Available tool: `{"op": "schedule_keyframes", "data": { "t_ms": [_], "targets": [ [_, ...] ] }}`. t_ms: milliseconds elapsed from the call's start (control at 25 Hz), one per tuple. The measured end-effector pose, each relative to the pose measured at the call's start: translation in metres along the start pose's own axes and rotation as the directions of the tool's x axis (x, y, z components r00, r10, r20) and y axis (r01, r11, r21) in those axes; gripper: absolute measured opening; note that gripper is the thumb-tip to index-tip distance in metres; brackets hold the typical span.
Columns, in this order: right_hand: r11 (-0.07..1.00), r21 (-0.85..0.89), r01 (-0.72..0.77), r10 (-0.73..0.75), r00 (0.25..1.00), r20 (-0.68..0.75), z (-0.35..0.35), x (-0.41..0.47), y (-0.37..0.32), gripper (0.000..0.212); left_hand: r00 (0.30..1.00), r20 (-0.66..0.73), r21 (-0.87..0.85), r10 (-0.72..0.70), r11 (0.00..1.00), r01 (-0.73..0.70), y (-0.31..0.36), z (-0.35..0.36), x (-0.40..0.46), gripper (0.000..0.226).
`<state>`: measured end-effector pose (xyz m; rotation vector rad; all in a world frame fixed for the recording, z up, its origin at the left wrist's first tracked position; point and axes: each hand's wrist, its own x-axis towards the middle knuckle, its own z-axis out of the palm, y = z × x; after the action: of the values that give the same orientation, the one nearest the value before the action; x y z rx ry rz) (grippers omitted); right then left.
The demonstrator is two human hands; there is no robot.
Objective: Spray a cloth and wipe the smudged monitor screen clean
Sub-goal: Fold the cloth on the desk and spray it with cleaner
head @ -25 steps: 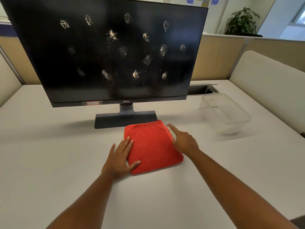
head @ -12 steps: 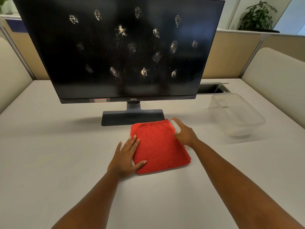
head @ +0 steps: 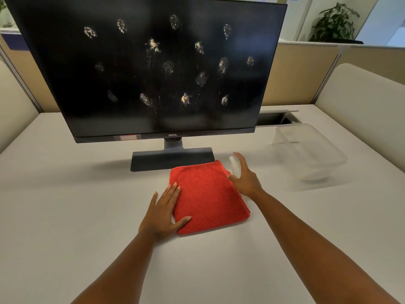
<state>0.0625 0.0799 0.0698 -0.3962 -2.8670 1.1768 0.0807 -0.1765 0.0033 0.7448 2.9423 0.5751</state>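
Observation:
The black monitor (head: pixel 153 69) stands at the back of the desk, its dark screen dotted with several whitish smudges. In front of its base lies a folded red cloth (head: pixel 208 198). My left hand (head: pixel 164 213) rests flat on the cloth's left edge, fingers straight. A small white spray bottle (head: pixel 234 165) lies on the desk against the cloth's right edge. My right hand (head: pixel 245 176) is over it with fingers spread, the thumb beside the bottle's lower part; most of the bottle is hidden under the palm.
A clear plastic container (head: pixel 309 150) sits on the white desk (head: pixel 65 216) to the right of the monitor. Behind it is a cable slot (head: pixel 276 118). Beige partitions and padded seat backs ring the desk, and a potted plant (head: pixel 335 23) stands behind the right partition.
My right hand has opened its fingers and lifted slightly, uncovering the top of the spray bottle. The left hand has stayed on the cloth. The camera has shifted a little.

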Motion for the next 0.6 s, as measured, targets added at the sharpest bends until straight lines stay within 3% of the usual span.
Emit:
{"op": "schedule_keyframes", "data": {
  "t_ms": [160,400,600],
  "targets": [
    [0.954,0.285,-0.094,0.129,0.986,-0.109,-0.021,0.016,0.005,0.058,1.0,-0.005,-0.005,-0.003,1.0,0.003,-0.002,0.001,0.0,0.098],
    [0.974,0.221,-0.058,0.134,0.929,-0.345,-0.05,0.045,0.017,0.048,1.0,0.007,0.018,-0.012,1.0,0.012,-0.003,0.002,0.001,0.096],
    [0.976,0.205,-0.076,0.151,0.912,-0.381,-0.057,0.069,0.027,0.055,1.0,-0.007,0.025,-0.026,0.999,0.026,-0.003,0.003,0.002,0.092]
  ]
}}
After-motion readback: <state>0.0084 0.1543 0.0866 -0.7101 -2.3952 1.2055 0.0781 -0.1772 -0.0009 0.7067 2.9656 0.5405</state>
